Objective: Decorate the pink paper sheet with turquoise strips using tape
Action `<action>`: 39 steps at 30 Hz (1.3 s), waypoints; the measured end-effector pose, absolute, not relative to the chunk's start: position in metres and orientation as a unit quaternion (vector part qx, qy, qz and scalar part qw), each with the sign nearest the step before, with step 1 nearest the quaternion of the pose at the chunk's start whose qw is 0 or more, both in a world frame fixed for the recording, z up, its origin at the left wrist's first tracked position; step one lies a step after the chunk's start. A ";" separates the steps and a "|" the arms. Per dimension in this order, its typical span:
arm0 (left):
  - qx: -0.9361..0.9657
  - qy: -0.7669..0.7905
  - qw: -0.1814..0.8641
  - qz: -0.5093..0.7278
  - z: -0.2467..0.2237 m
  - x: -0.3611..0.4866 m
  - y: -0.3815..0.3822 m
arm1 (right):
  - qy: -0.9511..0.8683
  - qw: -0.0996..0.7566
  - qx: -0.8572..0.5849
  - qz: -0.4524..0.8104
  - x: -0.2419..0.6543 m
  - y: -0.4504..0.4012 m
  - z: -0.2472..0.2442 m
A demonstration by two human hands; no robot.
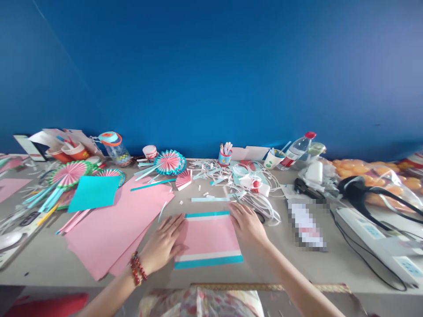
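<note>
A pink sheet of paper (209, 235) lies flat on the table before me, with blue strips along its far and near edges and white bands inside them. My left hand (165, 240) rests flat on its left edge, fingers stretched out, a red bead bracelet on the wrist. At the far right corner, my right hand (247, 222) lies with fingers extended, touching the sheet. Neither hand grips anything. Just beyond the sheet is a pale blue paper strip (209, 199). Larger pink sheets (115, 229) and a turquoise sheet (94, 193) lie to the left.
Folded paper fans (169, 163) and a pen cup (225, 157) stand near the blue wall. Tangled white strips (261, 204) lie behind my right hand. On the right are a plastic bottle (295, 152), a power strip (373, 240) and a bag of orange balls (357, 169).
</note>
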State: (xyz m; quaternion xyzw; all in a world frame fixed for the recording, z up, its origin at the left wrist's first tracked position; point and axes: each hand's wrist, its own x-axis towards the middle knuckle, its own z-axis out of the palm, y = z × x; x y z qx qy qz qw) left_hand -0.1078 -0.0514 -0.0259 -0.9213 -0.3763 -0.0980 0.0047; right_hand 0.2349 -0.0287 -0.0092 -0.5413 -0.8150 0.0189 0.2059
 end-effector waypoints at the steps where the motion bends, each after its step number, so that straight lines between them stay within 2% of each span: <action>1: -0.922 -0.374 0.004 -0.099 -0.026 -0.108 -0.052 | -0.817 0.206 -0.539 0.022 0.229 -0.028 -0.006; 8: -0.937 -0.338 0.031 -0.086 -0.024 -0.102 -0.057 | -0.876 0.170 -0.441 0.095 0.172 -0.022 -0.009; 17: -0.941 -0.320 0.074 -0.081 -0.026 -0.117 -0.054 | -0.903 0.155 -0.391 0.091 0.186 -0.006 -0.027; 25: -0.931 -0.347 0.080 -0.076 -0.027 -0.134 -0.063 | -0.901 0.166 -0.393 0.084 0.187 -0.010 -0.026; 32: -0.933 -0.350 0.033 -0.077 -0.030 -0.140 -0.056 | -0.888 0.164 -0.423 0.068 0.186 -0.014 -0.022; 39: -0.938 -0.332 0.028 -0.092 -0.028 -0.145 -0.051 | -0.880 0.143 -0.450 0.051 0.184 -0.019 -0.012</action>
